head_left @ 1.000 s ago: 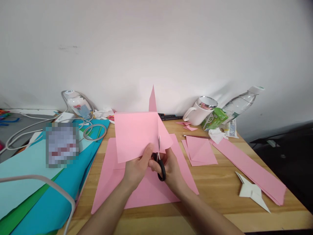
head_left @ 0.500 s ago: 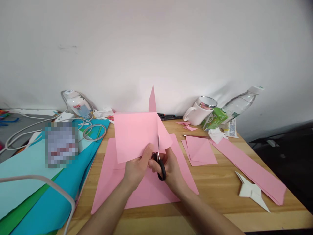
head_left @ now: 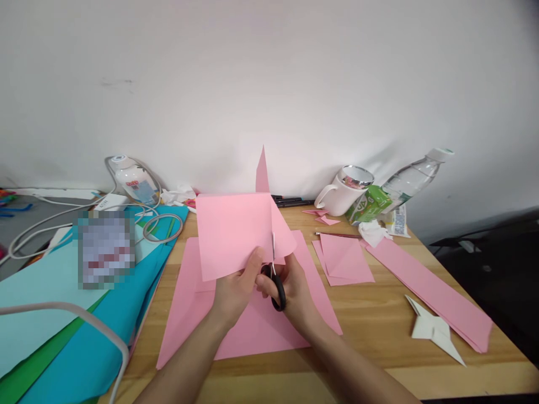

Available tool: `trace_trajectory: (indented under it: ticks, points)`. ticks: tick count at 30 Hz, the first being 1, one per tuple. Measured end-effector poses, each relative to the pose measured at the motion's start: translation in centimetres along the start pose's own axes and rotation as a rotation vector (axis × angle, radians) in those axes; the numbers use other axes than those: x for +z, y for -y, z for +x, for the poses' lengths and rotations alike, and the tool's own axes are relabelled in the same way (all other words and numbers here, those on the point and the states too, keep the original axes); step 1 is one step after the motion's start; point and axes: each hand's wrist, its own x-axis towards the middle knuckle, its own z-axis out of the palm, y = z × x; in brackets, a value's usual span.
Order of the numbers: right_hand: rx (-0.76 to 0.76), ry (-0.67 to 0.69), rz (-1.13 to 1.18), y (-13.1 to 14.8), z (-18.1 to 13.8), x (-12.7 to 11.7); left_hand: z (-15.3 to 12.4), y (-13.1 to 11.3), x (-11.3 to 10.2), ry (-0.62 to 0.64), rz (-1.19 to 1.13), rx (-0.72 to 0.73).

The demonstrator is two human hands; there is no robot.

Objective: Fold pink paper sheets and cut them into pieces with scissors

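My left hand (head_left: 238, 286) pinches the lower edge of a raised pink paper sheet (head_left: 233, 233), thumb in front and the other fingers behind it. In my right hand (head_left: 292, 289) is a pair of black-handled scissors (head_left: 278, 292), its blades pointing up along a cut near the sheet's right side. A partly cut strip flares to the right of the blades, and a pointed pink piece (head_left: 261, 171) stands up behind the sheet. Beneath both hands, larger pink paper (head_left: 261, 334) lies flat on the wooden table (head_left: 362, 359).
On the right are pink squares (head_left: 345, 258), long pink strips (head_left: 433, 292), a white folded paper star (head_left: 433, 328), a mug (head_left: 343, 191), a green carton (head_left: 370, 203) and a tilted bottle (head_left: 415, 177). Blue and green papers (head_left: 84, 359), a cable (head_left: 96, 322) and a white bottle (head_left: 135, 179) occupy the left.
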Motion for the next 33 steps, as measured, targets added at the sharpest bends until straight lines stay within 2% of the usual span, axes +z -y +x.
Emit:
trace_trajectory:
  ticks: [5, 18, 26, 28, 33]
  points:
    - [-0.005, 0.002, -0.003, -0.1, 0.0, 0.1, -0.1, -0.2, 0.1, -0.02, -0.006, 0.001]
    - [-0.001, -0.01, 0.0, -0.2, 0.1, 0.1, -0.2, -0.6, 0.1, 0.112, -0.024, 0.006]
    - [-0.021, 0.001, 0.032, -0.1, 0.1, 0.0, 0.1, 0.3, 0.2, 0.14, -0.245, -0.052]
    - [-0.017, 0.001, 0.046, 0.0, 0.1, -0.1, 0.2, 0.5, 0.2, 0.11, -0.225, -0.04]
    - [-0.005, 0.044, 0.097, 0.1, 0.3, -0.5, 0.2, 0.4, 0.3, -0.089, -0.053, 0.077]
